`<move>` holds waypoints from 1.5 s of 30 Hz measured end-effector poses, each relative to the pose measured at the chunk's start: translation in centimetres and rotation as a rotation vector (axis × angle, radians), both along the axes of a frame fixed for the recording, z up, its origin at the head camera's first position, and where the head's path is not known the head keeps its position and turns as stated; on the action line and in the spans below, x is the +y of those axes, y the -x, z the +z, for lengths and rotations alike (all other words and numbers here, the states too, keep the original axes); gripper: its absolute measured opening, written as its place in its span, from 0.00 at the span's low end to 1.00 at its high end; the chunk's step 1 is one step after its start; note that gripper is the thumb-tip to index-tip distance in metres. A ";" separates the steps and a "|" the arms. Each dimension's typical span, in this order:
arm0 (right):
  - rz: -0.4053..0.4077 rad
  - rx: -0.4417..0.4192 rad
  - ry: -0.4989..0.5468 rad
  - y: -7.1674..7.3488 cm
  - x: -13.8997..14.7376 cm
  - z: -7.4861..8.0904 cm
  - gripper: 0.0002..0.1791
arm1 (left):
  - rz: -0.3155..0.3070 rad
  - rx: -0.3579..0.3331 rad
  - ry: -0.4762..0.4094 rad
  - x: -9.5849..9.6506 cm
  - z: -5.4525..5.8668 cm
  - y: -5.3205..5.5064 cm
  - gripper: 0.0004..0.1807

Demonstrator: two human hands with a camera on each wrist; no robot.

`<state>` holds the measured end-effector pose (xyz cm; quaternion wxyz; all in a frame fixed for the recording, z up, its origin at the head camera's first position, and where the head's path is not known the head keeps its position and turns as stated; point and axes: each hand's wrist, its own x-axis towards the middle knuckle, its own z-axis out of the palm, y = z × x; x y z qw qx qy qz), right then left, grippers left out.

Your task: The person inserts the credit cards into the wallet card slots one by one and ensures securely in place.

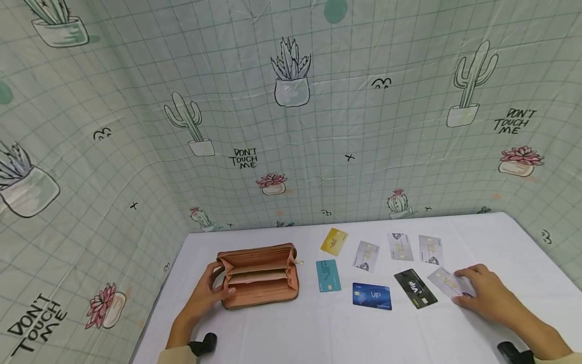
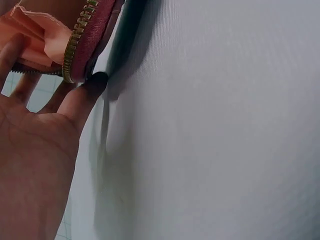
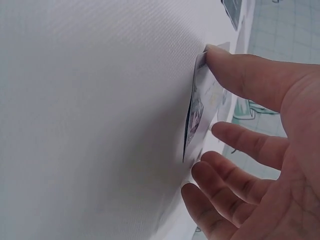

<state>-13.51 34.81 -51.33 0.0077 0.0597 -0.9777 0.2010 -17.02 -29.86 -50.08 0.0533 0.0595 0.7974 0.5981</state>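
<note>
On the left of the table an open tan zip wallet (image 1: pixel 261 297) lies with its compartments facing up. My left hand (image 1: pixel 203 293) grips its left end, the thumb at the front inner part and the other fingers round the back. Brass zip teeth show beside that hand in the left wrist view. At the right, my right hand (image 1: pixel 490 294) pinches a silver card (image 1: pixel 444 281) by its edges, between thumb and fingers. In the right wrist view this card (image 3: pixel 202 95) stands slightly tilted, close to the white cloth.
Between the hands lie a gold card (image 1: pixel 334 241), a teal card (image 1: pixel 328 276), a blue card (image 1: pixel 372 296), a black card (image 1: pixel 416 288) and silver cards (image 1: pixel 366 256). A cactus-print curtain (image 1: pixel 291 131) encloses the back and sides of the white-covered table (image 1: pixel 309 333).
</note>
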 end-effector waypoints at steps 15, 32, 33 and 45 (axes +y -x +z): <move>-0.009 -0.013 0.026 0.2 -0.2 0.0 0.33 | 0.016 0.122 -0.027 0.1 -0.7 -0.1 0.43; -0.029 -0.204 0.117 1.4 -0.2 0.7 0.32 | 0.015 0.117 -0.035 -0.4 -0.6 -0.5 0.49; -0.036 -0.220 0.120 1.4 -0.2 0.8 0.33 | 0.011 0.114 -0.037 -0.4 -0.6 -0.5 0.49; -0.068 -0.210 0.143 1.2 -0.2 0.8 0.25 | -0.023 0.056 -0.059 -0.6 -1.1 -0.4 0.54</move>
